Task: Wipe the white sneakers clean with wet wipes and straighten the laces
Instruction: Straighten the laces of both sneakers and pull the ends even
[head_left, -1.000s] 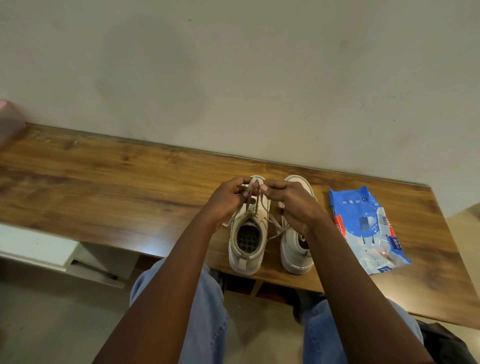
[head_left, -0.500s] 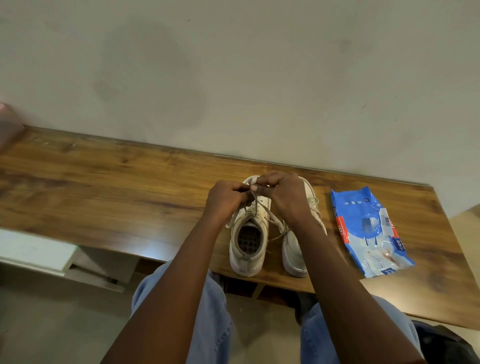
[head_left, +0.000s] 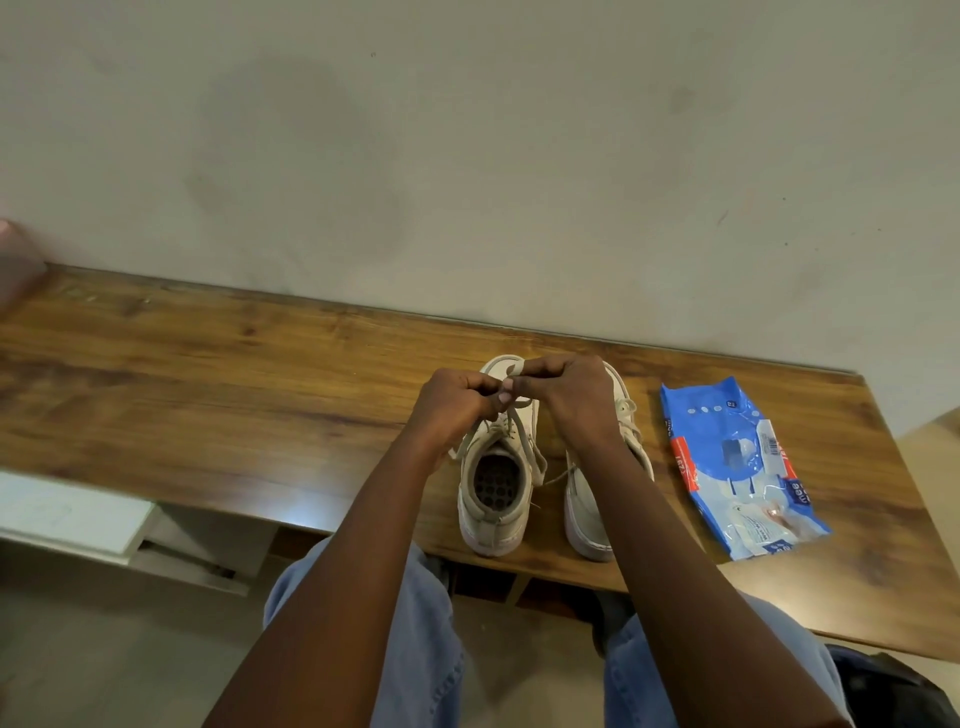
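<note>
Left sneaker (head_left: 496, 499) on table (head_left: 208, 405), heel nearest the person, toe toward the wall; its laces (head_left: 511, 418) rise to left hand (head_left: 457, 402) and right hand (head_left: 571, 400), both pinching them above the tongue.

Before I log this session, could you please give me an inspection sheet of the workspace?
Surface: wooden table, against a plain wall.
Job's things: left sneaker and right sneaker stand side by side, toes toward the wall; wipes pack lies flat to their right, apart.
Clutter: blurred pink object at the table's far-left edge.
Hands: left hand and right hand both pinch the laces above the left sneaker.
Cables: nothing seen.
Surroundings: white unit below the table at left; dark object on the floor at right.
</note>
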